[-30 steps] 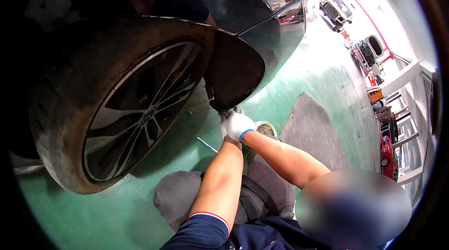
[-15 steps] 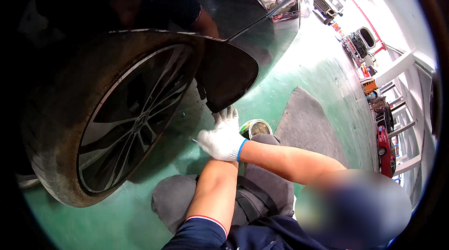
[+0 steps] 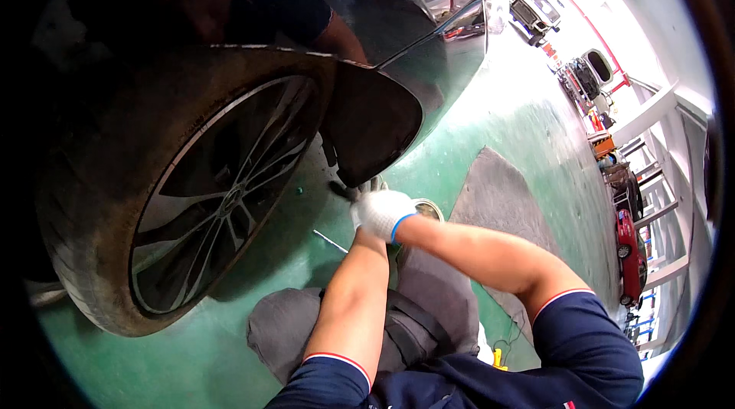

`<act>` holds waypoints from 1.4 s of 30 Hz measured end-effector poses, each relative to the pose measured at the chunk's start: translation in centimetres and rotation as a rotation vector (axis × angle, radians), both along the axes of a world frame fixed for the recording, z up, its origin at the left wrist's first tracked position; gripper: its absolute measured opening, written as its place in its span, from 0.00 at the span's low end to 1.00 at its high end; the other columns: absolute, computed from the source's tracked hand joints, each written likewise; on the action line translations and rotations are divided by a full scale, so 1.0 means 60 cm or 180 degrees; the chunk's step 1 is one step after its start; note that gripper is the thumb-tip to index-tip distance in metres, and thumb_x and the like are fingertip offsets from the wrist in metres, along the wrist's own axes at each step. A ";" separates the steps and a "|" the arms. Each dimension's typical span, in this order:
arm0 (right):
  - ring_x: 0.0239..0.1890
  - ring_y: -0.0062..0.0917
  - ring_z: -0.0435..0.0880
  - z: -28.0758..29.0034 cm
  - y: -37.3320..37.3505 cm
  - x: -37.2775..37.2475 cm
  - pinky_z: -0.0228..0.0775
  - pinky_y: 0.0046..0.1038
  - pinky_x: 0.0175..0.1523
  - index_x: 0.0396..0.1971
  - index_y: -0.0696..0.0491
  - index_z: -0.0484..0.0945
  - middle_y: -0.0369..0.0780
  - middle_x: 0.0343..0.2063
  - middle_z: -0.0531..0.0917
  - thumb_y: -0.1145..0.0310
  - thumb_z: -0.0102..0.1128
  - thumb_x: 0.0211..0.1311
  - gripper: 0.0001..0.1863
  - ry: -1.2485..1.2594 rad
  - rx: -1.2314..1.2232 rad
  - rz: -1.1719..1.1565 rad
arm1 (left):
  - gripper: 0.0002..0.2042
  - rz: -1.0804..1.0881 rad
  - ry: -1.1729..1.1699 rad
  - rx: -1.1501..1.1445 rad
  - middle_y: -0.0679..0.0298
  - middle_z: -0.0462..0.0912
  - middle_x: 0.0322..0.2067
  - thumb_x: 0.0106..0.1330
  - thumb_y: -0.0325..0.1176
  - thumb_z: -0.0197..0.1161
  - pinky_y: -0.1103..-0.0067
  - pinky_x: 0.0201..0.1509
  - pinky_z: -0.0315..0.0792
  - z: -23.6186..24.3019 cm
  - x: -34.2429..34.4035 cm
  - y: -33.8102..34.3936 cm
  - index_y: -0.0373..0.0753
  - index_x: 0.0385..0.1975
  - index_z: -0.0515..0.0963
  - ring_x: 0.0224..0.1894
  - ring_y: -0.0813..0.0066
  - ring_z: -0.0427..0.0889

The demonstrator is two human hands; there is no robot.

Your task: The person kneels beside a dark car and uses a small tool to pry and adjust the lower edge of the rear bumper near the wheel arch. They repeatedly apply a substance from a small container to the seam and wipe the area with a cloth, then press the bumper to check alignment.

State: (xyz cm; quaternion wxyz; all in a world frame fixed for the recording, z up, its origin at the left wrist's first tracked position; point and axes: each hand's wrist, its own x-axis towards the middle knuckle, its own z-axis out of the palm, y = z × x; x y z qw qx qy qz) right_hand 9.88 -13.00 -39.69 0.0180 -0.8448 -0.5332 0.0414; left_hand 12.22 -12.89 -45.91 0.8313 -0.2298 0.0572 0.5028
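Note:
My right hand (image 3: 389, 215), in a white glove with a blue cuff, crosses over my left hand (image 3: 356, 214), also white-gloved. Both are just below the lower tip of a dark flap (image 3: 375, 122) behind the car's wheel (image 3: 222, 194). The right hand looks rounded, fingers curled and mostly out of sight. Little of the left hand shows; a small dark piece (image 3: 341, 191) sticks out beside its fingers, too unclear to name. A thin pale rod (image 3: 331, 241) shows left of my left forearm.
The dark, shiny car body (image 3: 367, 18) overhangs the wheel. Behind my right hand stands an open round can (image 3: 430, 210), partly hidden. A grey mat (image 3: 501, 217) lies on the green floor to the right. Farther right are a red car (image 3: 629, 256) and other vehicles.
My right hand has rolled over and curled; its fingers were spread upward by the flap's tip. The dark piece and more of the rod have come into sight.

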 end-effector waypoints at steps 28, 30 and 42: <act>0.74 0.67 0.54 0.138 -0.012 -0.126 0.48 0.67 0.73 0.45 0.50 0.86 0.57 0.73 0.61 0.54 0.54 0.65 0.19 -0.0522 -0.0863 0.1361 | 0.36 0.0574 -0.0970 -0.0257 0.59 0.63 0.71 0.67 0.68 0.43 0.52 0.80 0.36 0.006 -0.082 0.032 0.48 0.66 0.68 0.79 0.52 0.48; 0.74 0.67 0.54 0.139 -0.004 -0.092 0.50 0.65 0.73 0.44 0.50 0.86 0.57 0.74 0.60 0.54 0.54 0.65 0.19 -0.0356 -0.1025 0.1013 | 0.37 0.0476 -0.1114 -0.0241 0.60 0.63 0.72 0.67 0.68 0.43 0.52 0.80 0.37 0.016 -0.056 0.018 0.48 0.66 0.68 0.79 0.52 0.49; 0.76 0.57 0.55 0.164 -0.020 -0.128 0.44 0.55 0.78 0.65 0.51 0.73 0.56 0.74 0.60 0.58 0.53 0.63 0.30 -0.0445 -0.0606 0.0178 | 0.37 0.0318 -0.1336 -0.0126 0.62 0.62 0.75 0.70 0.68 0.40 0.53 0.80 0.40 -0.055 -0.006 0.003 0.50 0.70 0.68 0.78 0.52 0.51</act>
